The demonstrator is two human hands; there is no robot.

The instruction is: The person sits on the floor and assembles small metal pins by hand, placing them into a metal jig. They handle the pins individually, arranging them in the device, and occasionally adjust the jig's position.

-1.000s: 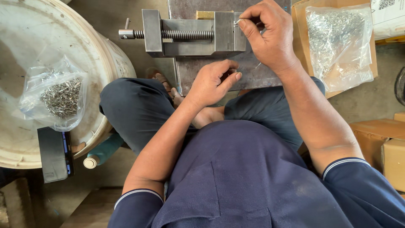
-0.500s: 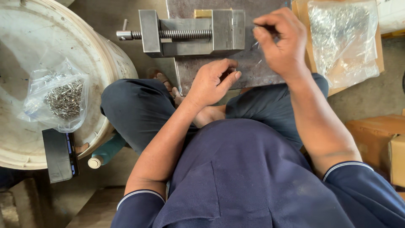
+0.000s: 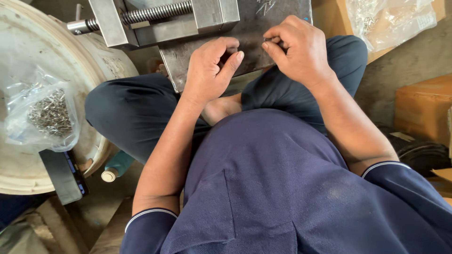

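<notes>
I sit cross-legged in dark trousers and a navy shirt. My right hand [image 3: 301, 51] pinches a small thin metal part [image 3: 269, 40] between thumb and forefinger over the steel plate [image 3: 245, 42] on my lap. Just left of it, my left hand [image 3: 212, 70] curls with its fingers closed, thumb pointing up; anything inside it is hidden. A metal vise [image 3: 160, 19] with a threaded screw stands at the plate's far edge. A few loose metal pieces [image 3: 266, 5] lie on the plate beyond my right hand.
A white bucket lid [image 3: 28, 70] at the left carries a clear bag of small metal parts [image 3: 47, 113] and a dark flat device [image 3: 61, 176]. Another bag of parts [image 3: 391, 19] lies in a cardboard box at the upper right. Brown boxes [image 3: 423, 108] stand at right.
My right hand has come back from the vise jaw toward me with a small part and now meets the left hand over the plate. The view has tilted closer.
</notes>
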